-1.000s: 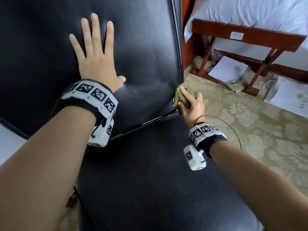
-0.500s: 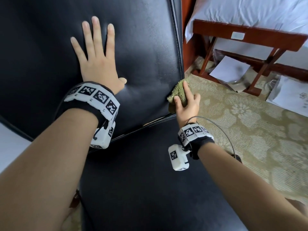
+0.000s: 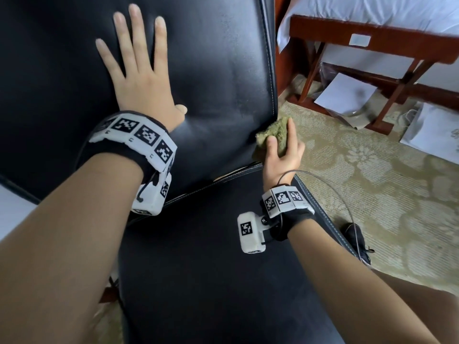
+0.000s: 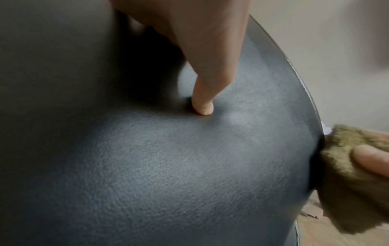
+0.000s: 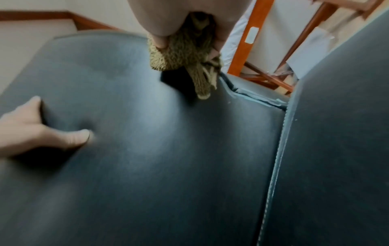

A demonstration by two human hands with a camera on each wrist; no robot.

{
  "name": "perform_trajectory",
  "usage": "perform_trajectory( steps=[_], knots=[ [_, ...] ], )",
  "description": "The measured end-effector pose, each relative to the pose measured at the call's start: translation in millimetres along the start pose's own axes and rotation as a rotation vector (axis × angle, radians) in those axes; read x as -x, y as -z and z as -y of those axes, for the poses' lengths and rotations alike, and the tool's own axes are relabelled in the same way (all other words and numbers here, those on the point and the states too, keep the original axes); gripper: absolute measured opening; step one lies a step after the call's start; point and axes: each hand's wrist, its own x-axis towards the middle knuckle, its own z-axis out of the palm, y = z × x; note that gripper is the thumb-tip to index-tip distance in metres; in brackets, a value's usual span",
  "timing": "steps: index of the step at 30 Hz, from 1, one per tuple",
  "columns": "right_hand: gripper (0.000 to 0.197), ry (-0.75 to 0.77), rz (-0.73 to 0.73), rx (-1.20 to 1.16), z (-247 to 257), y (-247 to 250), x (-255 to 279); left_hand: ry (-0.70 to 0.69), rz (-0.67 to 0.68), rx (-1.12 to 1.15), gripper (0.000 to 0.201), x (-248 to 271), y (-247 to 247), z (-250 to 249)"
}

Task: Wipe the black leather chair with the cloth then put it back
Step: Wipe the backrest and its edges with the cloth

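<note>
Left hand: Our left hand lay flat on the backrest at about ten o'clock in the head view, fingers straight and spread, gripping nothing. The thumb dented the leather where it pressed. We judged this was to brace the backrest so it would not swing away under the wiping.

Chair: The black leather chair filled the left and centre, backrest toward twelve o'clock and seat toward six, with a stitched seam between them. The leather showed a dull sheen; we could not tell which parts were clean.

Cloth: The olive-green cloth sat bunched against the backrest's right edge, low down, at about three o'clock from the braced hand and just above the seam.

Right hand: Our right hand gripped the cloth, thumb and fingers curled round the wad. Bunching it likely gave a firm pad for rubbing the edge.

Progress: We judged the wiping was under way, and the cloth was not yet put back.

Surroundings: At one to three o'clock lay a patterned carpet, a wooden rack and white bedding.
</note>
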Motion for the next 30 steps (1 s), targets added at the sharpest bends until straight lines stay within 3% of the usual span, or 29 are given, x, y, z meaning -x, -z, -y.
perform_trajectory(
  steps=[3, 12, 14, 17, 19, 23, 28, 30],
  knots=[
    [0.053, 0.051, 0.030, -0.004, 4.0, -18.2, 4.4, 0.004, 0.012, 0.012, 0.123, 0.5, 1.0, -1.5],
    [0.050, 0.027, -0.085, -0.007, -4.6, -37.0, 8.2, -0.001, 0.003, 0.007, 0.122, -3.4, -2.1, -2.2],
    [0.049, -0.084, -0.092, 0.032, -11.4, -37.9, 8.6, -0.002, 0.010, 0.015, 0.122, -3.4, -1.6, -2.1],
    [0.047, -0.367, 0.086, 0.134, -25.3, -30.2, 5.9, -0.005, 0.016, 0.011, 0.123, -3.1, -2.9, -1.0],
    [0.045, -0.444, 0.095, 0.108, -29.1, -22.5, 6.9, -0.007, 0.019, 0.014, 0.122, -3.4, -4.4, -1.7],
    [0.043, -0.414, -0.061, -0.063, -15.6, -14.7, 14.2, -0.002, 0.007, 0.012, 0.122, -3.0, -5.5, -2.5],
    [0.040, -0.396, -0.004, -0.194, -2.0, -26.6, 13.8, -0.009, 0.001, 0.002, 0.121, -1.9, -4.2, -1.7],
    [0.039, -0.383, -0.045, -0.192, -1.9, -33.6, 11.2, -0.014, 0.005, 0.001, 0.121, -2.7, -5.0, -2.2]
  ],
)
